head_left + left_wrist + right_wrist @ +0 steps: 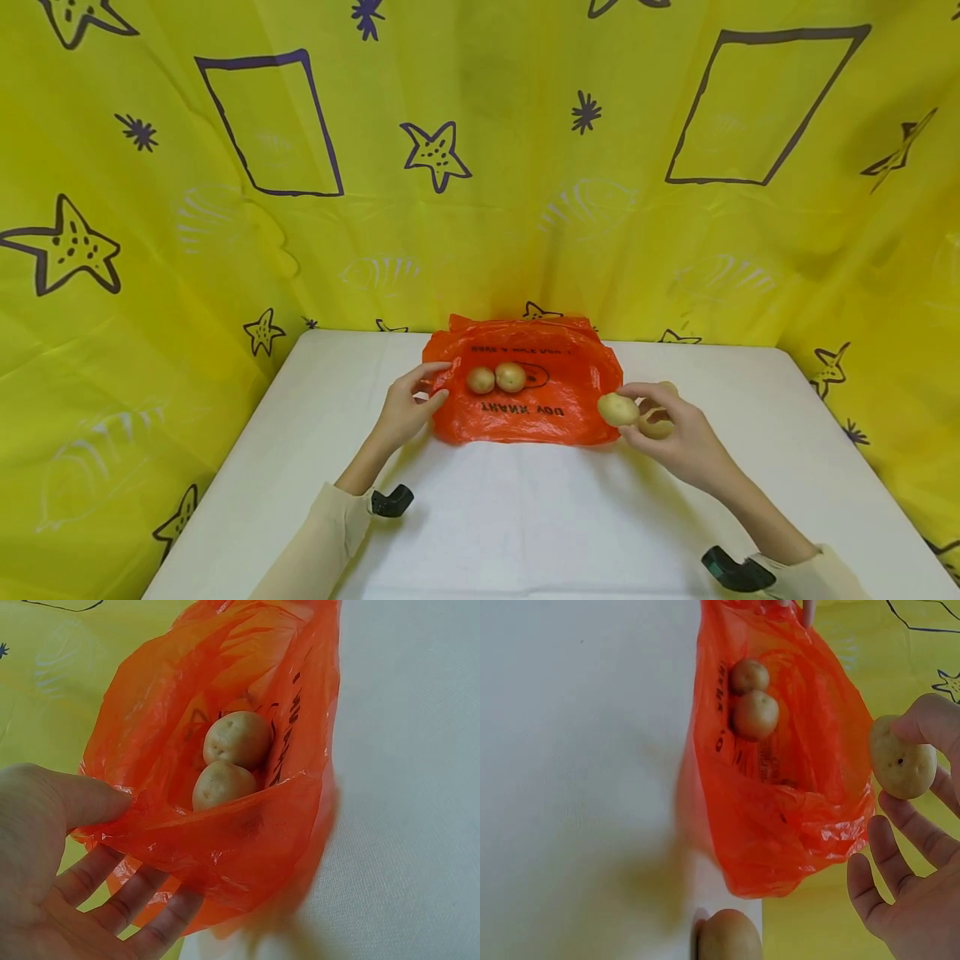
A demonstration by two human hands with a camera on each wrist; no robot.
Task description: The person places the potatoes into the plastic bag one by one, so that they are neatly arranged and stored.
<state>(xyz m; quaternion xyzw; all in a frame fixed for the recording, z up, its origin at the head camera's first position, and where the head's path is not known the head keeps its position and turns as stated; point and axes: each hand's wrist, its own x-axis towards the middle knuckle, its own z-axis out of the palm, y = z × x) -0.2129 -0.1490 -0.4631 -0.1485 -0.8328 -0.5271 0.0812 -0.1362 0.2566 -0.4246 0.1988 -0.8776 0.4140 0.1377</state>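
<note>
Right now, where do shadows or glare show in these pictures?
Head view: soft shadows fall on the white table beside the left arm and right arm; left wrist view: small glints speckle the red bag; right wrist view: glints on its crumpled end, and a broad, blurry-edged shadow on the table.

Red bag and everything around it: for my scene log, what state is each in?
Red bag: open, on white table
Two potatoes: in the bag, touching
Third potato: gripped, off the table
Potato right of the bag: resting on the table
Left hand: holding the bag's edge
Right hand: gripping third potato
Yellow backdrop: hanging
</note>
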